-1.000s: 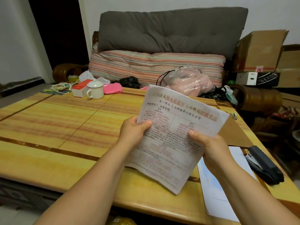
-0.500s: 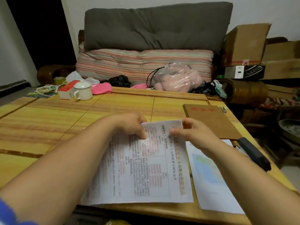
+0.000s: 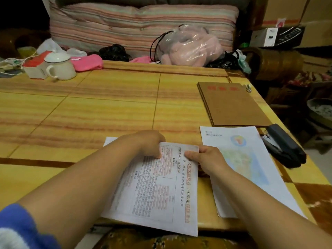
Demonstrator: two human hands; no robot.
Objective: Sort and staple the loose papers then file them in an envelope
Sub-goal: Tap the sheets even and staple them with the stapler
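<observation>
1. Printed papers [image 3: 158, 191] lie flat at the near edge of the tabletop [image 3: 86, 112], bottom edge hanging slightly over it; red and black text, turned sideways.
2. Left hand [image 3: 147, 142] rests on the top left part of the papers, fingers curled down onto the sheet, pressing it; exact finger contact is hidden under the hand.
3. Right hand [image 3: 206, 159] pinches the top right corner of the papers, thumb on top, other fingers underneath or beside the edge.
4. Blue sleeve [image 3: 21, 225] at the bottom left corner of the view.
5. Second sheet with a coloured map [image 3: 248, 164] lies just right of the papers, near the right edge of the tabletop, partly under the right forearm.
6. Black stapler [image 3: 283, 148] at the right edge, just beside the map sheet.
7. Brown envelope [image 3: 233, 105] farther back along the right edge, flat, red print on top, just beyond the map sheet.
8. Far left corner: white lidded mug [image 3: 60, 66] touching a red and white box [image 3: 34, 68], pink cloth [image 3: 88, 62] beside them.
9. Beyond the far edge: clear bag with pink contents [image 3: 190, 45], striped cushion [image 3: 140, 20].
</observation>
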